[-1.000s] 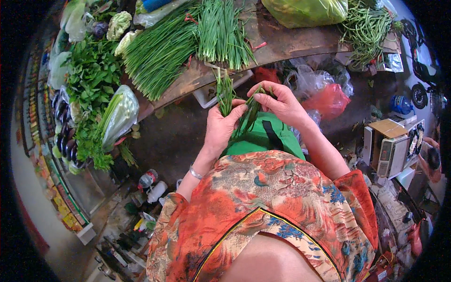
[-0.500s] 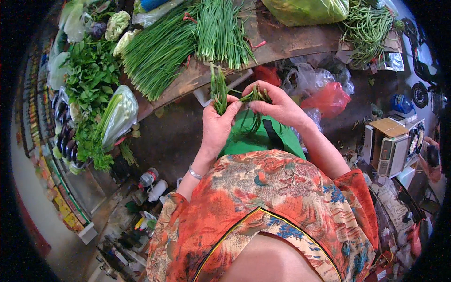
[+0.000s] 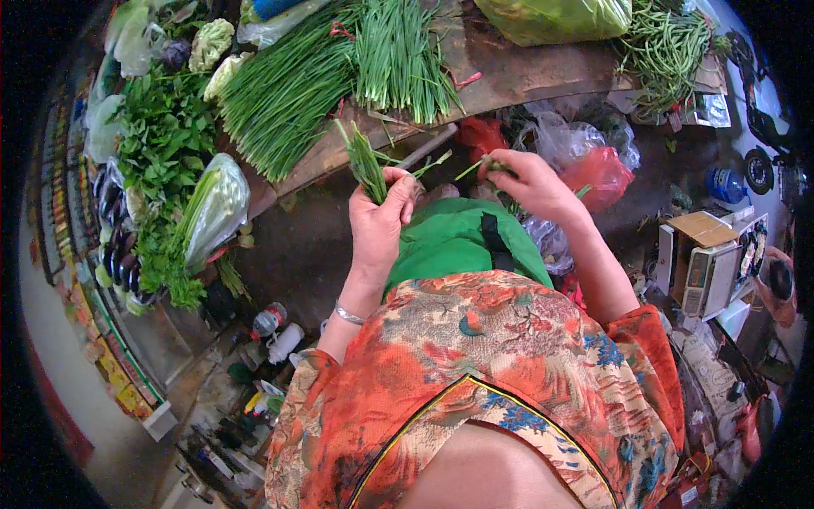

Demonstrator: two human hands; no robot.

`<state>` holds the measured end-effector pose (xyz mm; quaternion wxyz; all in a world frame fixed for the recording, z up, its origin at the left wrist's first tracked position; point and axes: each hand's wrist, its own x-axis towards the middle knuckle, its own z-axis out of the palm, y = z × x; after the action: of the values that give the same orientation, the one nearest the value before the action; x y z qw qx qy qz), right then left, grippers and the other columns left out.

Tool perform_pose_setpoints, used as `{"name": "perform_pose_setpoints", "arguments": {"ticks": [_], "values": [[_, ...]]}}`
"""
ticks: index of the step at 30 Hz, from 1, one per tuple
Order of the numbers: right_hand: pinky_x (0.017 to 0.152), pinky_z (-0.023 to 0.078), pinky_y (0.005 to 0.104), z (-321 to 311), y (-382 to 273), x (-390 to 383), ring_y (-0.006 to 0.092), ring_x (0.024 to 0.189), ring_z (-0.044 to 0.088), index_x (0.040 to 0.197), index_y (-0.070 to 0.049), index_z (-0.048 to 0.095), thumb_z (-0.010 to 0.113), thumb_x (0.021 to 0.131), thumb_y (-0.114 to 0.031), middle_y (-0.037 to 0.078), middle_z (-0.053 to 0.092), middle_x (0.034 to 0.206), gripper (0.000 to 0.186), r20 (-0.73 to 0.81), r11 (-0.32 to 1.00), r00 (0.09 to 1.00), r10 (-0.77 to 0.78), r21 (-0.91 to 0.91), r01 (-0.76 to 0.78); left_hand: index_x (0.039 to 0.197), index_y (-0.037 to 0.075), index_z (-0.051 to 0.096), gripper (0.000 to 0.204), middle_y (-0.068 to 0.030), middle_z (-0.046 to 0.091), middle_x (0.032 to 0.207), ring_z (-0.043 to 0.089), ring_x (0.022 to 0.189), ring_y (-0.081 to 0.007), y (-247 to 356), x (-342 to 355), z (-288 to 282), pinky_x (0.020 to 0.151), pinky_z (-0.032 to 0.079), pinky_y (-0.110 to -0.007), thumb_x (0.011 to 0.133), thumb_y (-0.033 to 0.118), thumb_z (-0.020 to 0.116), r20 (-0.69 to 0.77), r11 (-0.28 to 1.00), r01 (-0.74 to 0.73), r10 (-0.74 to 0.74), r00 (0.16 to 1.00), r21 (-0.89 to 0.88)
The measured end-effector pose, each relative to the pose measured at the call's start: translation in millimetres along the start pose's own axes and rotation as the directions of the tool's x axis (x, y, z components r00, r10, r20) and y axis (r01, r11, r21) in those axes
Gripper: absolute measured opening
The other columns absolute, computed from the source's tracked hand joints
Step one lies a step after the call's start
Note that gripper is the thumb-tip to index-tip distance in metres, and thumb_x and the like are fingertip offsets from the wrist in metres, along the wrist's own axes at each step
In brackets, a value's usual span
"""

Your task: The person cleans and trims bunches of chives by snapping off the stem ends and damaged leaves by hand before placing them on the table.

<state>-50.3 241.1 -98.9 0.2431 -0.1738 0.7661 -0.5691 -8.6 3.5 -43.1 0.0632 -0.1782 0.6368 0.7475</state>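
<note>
My left hand is closed round a small bunch of green chives, whose ends stick up past the thumb and forefinger. To its right, a hand's width apart, my right hand pinches a few loose green stalks; some trail below its fingers, partly hidden by the hand. Both hands are over the green cloth at my lap, just in front of the table edge. Beyond them, two large piles of chives, a left pile and a right pile, lie on the brown table.
Leafy greens, a bagged bunch of celery-like stalks and dark eggplants are at left. Long beans and a yellow-green bag are at the far right of the table. Red and clear plastic bags sit below; a scale stands right.
My hands have drawn apart: the right one has moved right, carrying stalks away from the bunch. The left one has shifted slightly left, and its bunch now leans left.
</note>
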Motion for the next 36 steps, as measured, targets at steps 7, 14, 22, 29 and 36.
{"name": "perform_pose_setpoints", "arguments": {"ticks": [7, 14, 22, 29, 36], "values": [[0.081, 0.042, 0.0331, -13, -5, 0, 0.0217, 0.087, 0.051, 0.092, -0.001, 0.057, 0.049, 0.098, -0.023, 0.008, 0.053, 0.085, 0.024, -0.232, 0.995, 0.973, -0.009, 0.099, 0.033, 0.094, 0.006, 0.066, 0.024, -0.002, 0.065, 0.087, 0.052, 0.059, -0.0061, 4, -3, 0, 0.05, 0.038, -0.02, 0.096, 0.028, 0.058, 0.09, 0.957, 0.252, -0.266, 0.96, 0.144], [0.063, 0.042, 0.0257, -1, -20, 9, 0.0115, 0.066, 0.049, 0.096, -0.005, 0.058, 0.051, 0.098, -0.018, -0.001, 0.05, 0.069, 0.015, -0.203, 0.848, 0.978, 0.049, 0.527, 0.067, 0.106, 0.004, 0.067, 0.029, -0.002, 0.068, 0.096, 0.06, 0.078, -0.0081, -10, -6, 1, 0.064, 0.048, -0.023, 0.097, 0.029, 0.056, 0.161, 0.958, 0.09, -0.138, 0.977, 0.273], [0.044, 0.024, 0.0171, 28, -56, 21, -0.0006, 0.05, 0.036, 0.113, -0.007, 0.061, 0.068, 0.086, -0.013, -0.01, 0.045, 0.066, 0.028, -0.002, 0.646, 0.971, 0.239, 0.747, -0.157, 0.103, 0.005, 0.065, 0.025, -0.0017, 0.066, 0.089, 0.056, 0.069, -0.0063, -1, -11, 6, 0.057, 0.045, -0.023, 0.096, 0.027, 0.057, 0.257, 0.924, 0.267, -0.338, 0.906, 0.274], [0.049, 0.033, 0.017, 39, -43, 23, -0.0005, 0.058, 0.045, 0.094, -0.008, 0.066, 0.067, 0.089, -0.02, -0.007, 0.058, 0.071, 0.013, -0.032, 0.695, 0.975, 0.218, 0.706, -0.132, 0.102, 0.004, 0.062, 0.024, -0.0006, 0.064, 0.079, 0.051, 0.06, -0.0041, 4, -14, 7, 0.052, 0.039, -0.018, 0.097, 0.026, 0.055, 0.274, 0.94, 0.308, -0.338, 0.9, 0.148], [0.048, 0.029, 0.016, 26, -38, 23, -0.0017, 0.056, 0.041, 0.095, -0.008, 0.066, 0.067, 0.089, -0.02, -0.01, 0.053, 0.067, 0.013, -0.215, 0.809, 0.951, 0.22, 0.585, -0.055, 0.106, 0.004, 0.061, 0.022, 0.0006, 0.059, 0.069, 0.043, 0.051, -0.0023, -10, -13, 1, 0.047, 0.033, -0.017, 0.099, 0.022, 0.052, 0.319, 0.96, 0.241, -0.276, 0.907, 0.144]]}}
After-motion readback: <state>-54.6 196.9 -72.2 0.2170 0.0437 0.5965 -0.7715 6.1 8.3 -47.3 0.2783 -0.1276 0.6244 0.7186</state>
